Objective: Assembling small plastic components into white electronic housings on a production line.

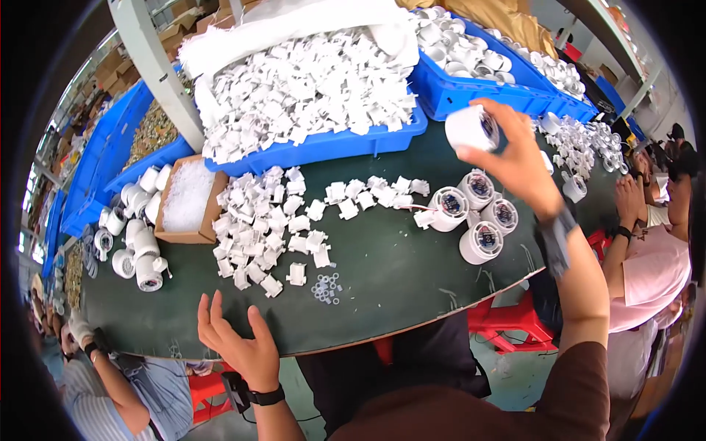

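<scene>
My right hand (515, 158) is closed around a white round plastic housing (466, 128), lifted above the green table near the blue bins. Dark innards show at the housing's open end, which faces my palm. Below it stand several similar white housings (480, 244) with circuit boards inside; a thin wire runs from one of them. My left hand (239, 339) hovers over the table's near edge, fingers spread, holding nothing. Closest to it are small translucent rings (326, 289) and a heap of small white plastic brackets (254, 228).
A blue bin (316, 151) heaped with white parts stands at the back, another blue bin (471, 95) to its right. A cardboard box (185, 237) of clear pieces sits left, beside assembled white units (147, 272). A metal post (158, 66) rises behind. Other people sit at both sides.
</scene>
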A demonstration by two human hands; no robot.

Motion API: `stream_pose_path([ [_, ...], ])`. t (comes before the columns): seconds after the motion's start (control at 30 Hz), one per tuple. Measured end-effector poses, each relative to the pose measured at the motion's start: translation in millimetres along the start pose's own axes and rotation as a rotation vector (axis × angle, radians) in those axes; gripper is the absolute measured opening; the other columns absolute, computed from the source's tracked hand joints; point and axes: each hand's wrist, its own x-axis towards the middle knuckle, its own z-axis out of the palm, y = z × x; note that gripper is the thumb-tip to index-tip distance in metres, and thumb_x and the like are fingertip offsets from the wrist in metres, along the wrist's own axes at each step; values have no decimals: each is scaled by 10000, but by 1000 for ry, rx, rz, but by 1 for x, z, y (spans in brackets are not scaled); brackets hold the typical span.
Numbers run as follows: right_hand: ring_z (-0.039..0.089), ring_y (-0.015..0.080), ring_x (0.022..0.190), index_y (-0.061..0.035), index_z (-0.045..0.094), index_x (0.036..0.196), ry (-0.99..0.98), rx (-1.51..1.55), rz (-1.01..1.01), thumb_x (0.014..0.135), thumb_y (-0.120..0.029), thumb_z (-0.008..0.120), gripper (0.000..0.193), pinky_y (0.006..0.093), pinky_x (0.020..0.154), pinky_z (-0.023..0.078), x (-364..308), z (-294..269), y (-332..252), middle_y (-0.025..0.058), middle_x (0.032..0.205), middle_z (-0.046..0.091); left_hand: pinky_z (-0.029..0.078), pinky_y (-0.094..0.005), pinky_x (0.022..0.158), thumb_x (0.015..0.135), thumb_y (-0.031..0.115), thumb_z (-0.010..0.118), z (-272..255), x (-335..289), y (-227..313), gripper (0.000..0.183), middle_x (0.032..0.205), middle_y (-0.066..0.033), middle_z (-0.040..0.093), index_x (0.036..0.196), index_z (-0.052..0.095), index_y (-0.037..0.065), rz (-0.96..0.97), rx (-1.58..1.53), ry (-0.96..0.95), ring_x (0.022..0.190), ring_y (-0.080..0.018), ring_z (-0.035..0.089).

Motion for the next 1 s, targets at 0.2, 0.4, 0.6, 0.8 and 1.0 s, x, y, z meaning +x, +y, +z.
stream_pose_path([
  [0.2, 523, 297, 1075, -132, 597, 1371, -321, 402, -293, 657, -174, 941, 793, 417, 967, 368, -83, 0, -102, 88, 1281, 636, 465, -384, 903, 896, 163, 672, -25, -17, 34, 388, 1255, -175, 576, 1247, 617, 8, -42, -625, -280, 1141, -311, 520],
  [0.4, 542, 234, 946, -143, 717, 1219, -253, 492, -597, 655, -8, 812, 588, 332, 868, 450, -127, 43, -144, 22, 1332, 649, 418, -438, 1066, 851, 228, 801, -28, -20, 77, 775, 1469, -215, 478, 1485, 417, 1, 3, -1150, -722, 1260, -381, 521],
  [0.6, 580, 328, 1220, -83, 639, 1330, -745, 857, -485, 783, -70, 821, 576, 421, 1009, 513, -86, 35, -162, 121, 1413, 576, 467, -369, 971, 911, 110, 694, -32, -36, 53, 435, 1316, -177, 560, 1304, 561, -21, -162, -1042, -580, 1125, -285, 586],
  [0.8, 512, 326, 1311, -86, 623, 1325, -645, 693, -533, 906, -208, 764, 458, 444, 1129, 385, 8, 68, -169, 110, 1359, 592, 473, -300, 910, 980, 134, 557, -31, -30, 31, 336, 1166, -91, 620, 1274, 565, -28, -515, -1195, -342, 992, -146, 587],
  [1.0, 375, 380, 1419, -216, 659, 1304, -594, 430, -827, 904, -481, 723, 484, 593, 1155, 289, 39, 165, -219, 114, 1467, 523, 480, -304, 913, 1013, 171, 499, -14, -29, 34, 376, 1252, -127, 601, 1325, 500, -40, -559, -1316, -42, 1024, -150, 584],
])
